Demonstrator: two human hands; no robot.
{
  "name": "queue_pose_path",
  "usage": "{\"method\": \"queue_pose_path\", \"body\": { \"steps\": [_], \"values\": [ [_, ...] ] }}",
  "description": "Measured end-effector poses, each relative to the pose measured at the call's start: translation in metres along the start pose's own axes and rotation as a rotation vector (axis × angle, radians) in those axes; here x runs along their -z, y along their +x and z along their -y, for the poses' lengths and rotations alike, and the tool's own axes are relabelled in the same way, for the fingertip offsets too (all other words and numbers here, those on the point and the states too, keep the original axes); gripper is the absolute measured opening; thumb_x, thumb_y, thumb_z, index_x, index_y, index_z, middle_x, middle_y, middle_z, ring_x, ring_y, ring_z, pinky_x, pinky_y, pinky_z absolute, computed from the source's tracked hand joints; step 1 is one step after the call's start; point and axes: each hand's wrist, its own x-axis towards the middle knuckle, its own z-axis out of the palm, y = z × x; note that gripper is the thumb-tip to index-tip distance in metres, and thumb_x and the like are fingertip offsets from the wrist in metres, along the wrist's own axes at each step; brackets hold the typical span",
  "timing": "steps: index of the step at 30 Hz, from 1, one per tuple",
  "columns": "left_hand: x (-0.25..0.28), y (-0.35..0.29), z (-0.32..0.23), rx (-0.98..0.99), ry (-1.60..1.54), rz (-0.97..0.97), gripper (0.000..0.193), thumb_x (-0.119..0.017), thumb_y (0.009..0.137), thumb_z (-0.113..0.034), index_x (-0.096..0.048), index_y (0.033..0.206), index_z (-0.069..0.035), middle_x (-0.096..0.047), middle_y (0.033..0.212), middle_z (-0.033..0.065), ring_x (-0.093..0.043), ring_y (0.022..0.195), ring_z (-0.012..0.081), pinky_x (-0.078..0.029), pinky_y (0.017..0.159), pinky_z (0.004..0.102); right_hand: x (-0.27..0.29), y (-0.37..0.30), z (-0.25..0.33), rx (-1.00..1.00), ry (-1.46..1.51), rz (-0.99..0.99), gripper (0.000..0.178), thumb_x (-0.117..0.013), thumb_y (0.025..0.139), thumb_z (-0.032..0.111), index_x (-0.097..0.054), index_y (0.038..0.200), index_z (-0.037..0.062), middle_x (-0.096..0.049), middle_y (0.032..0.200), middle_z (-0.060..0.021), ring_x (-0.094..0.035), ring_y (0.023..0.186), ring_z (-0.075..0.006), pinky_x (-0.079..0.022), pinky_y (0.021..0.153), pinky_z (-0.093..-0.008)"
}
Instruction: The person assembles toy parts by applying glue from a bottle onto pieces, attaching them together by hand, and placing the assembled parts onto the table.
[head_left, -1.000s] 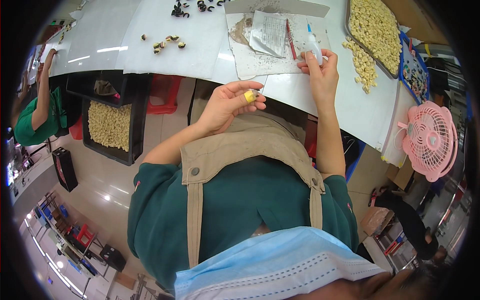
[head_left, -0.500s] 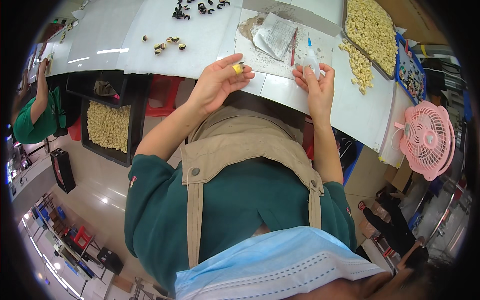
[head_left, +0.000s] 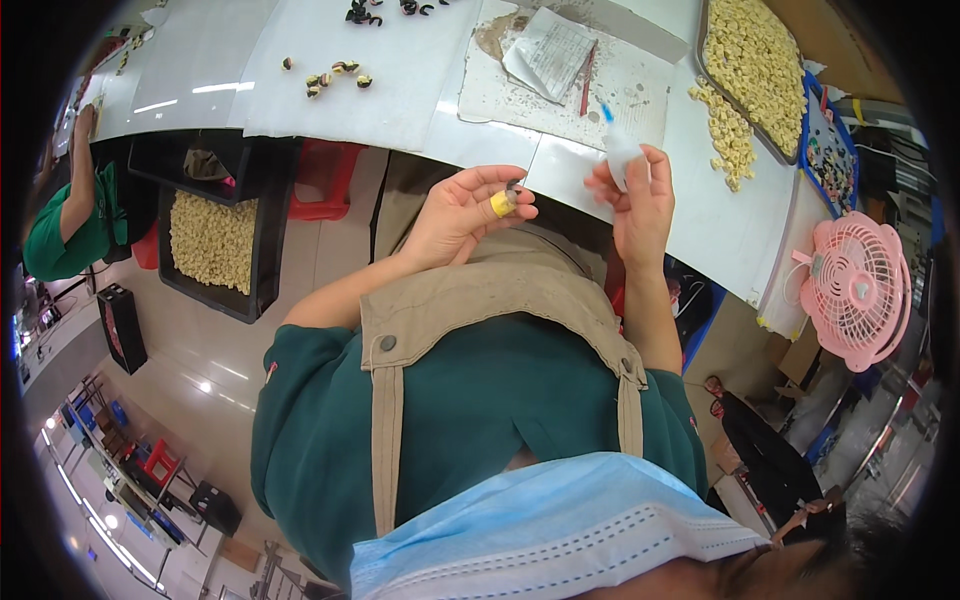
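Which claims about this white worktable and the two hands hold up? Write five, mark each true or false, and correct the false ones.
1. The right hand holds a white plastic bottle with a blue tip. True.
2. The pink plastic fan stands at the worktable's left end. False: it is on the right.
3. A yellow wrap is on one digit of the left hand. True.
4. The slim red stick lies left of the creased white paper. False: it lies right of it.
5. Small cream-coloured pieces lie loose beside the grey tray. True.
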Motion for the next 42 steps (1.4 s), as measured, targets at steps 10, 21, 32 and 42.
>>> {"method": "queue_pose_path", "body": {
  "steps": [10, 21, 32, 42],
  "values": [
    [-0.005, -0.005, 0.008, -0.023, 0.168, 0.0, 0.031, -0.06, 0.083, -0.003, -0.053, 0.112, 0.003, -0.062, 0.095, 0.0147, -0.063, 0.086, 0.0213, -0.051, 0.074, 0.0288, -0.01, -0.036, 0.007, -0.01, 0.077, 0.003, 0.026, -0.054, 0.088, 0.027, -0.051, 0.09, 0.0012, -0.048, 0.067, -0.003, -0.039, 0.053, -0.007, -0.032, 0.048, -0.0209],
    [-0.002, -0.012, 0.01, -0.023, 0.225, 0.053, 0.031, -0.058, 0.084, -0.003, -0.052, 0.114, 0.001, -0.062, 0.098, 0.0121, -0.062, 0.09, 0.0194, -0.05, 0.07, 0.0239, -0.017, -0.059, 0.006, 0.402, -0.463, -0.129, 0.017, -0.062, 0.08, 0.015, -0.053, 0.083, 0.001, -0.056, 0.068, -0.0032, -0.047, 0.055, -0.0058, -0.039, 0.05, -0.0193],
    [-0.002, -0.013, 0.008, 0.001, 0.25, 0.069, 0.031, -0.056, 0.085, -0.001, -0.052, 0.115, 0.001, -0.062, 0.1, 0.0122, -0.062, 0.093, 0.0198, -0.049, 0.072, 0.0233, -0.016, -0.061, 0.001, 0.799, -0.709, 0.013, 0.024, -0.07, 0.065, 0.006, -0.056, 0.083, 0.0003, -0.058, 0.065, -0.007, -0.049, 0.045, -0.0139, -0.04, 0.042, -0.0235],
    [-0.004, -0.014, 0.008, 0.01, 0.261, 0.059, 0.03, -0.056, 0.085, -0.002, -0.053, 0.115, 0.001, -0.062, 0.1, 0.0124, -0.062, 0.092, 0.0195, -0.049, 0.072, 0.0233, -0.021, -0.059, 0.002, 0.806, -0.742, 0.011, 0.022, -0.072, 0.063, 0.005, -0.057, 0.079, 0.0009, -0.057, 0.064, -0.007, -0.048, 0.045, -0.0153, -0.038, 0.041, -0.0245]
  ]
}}
